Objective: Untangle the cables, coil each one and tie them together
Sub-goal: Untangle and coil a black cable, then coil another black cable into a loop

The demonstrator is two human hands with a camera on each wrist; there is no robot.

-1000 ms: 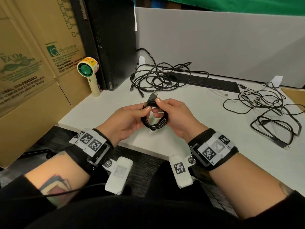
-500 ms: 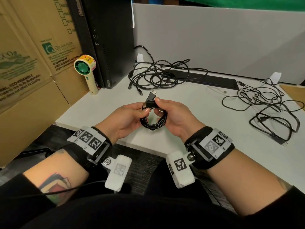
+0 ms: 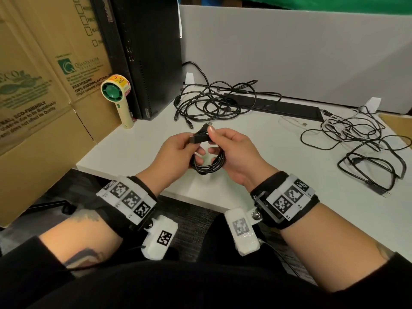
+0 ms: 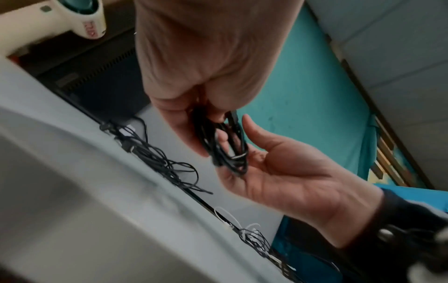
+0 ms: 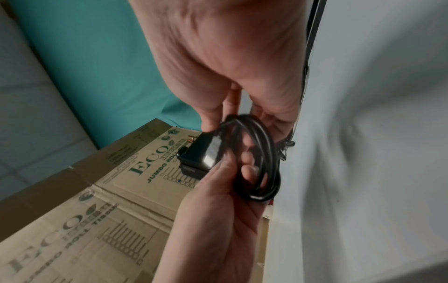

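A coiled black cable is being held above the desk's near edge, gripped between the left hand and the right hand, its plug being pinched at the fingertips. Farther back, two loose cable tangles are being left lying.

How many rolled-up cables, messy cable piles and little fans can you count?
Coiled black cable: 1
Tangled cable heaps: 2, back and right
Handheld fan: 1
Total: 4

left hand, right hand, fingers curled
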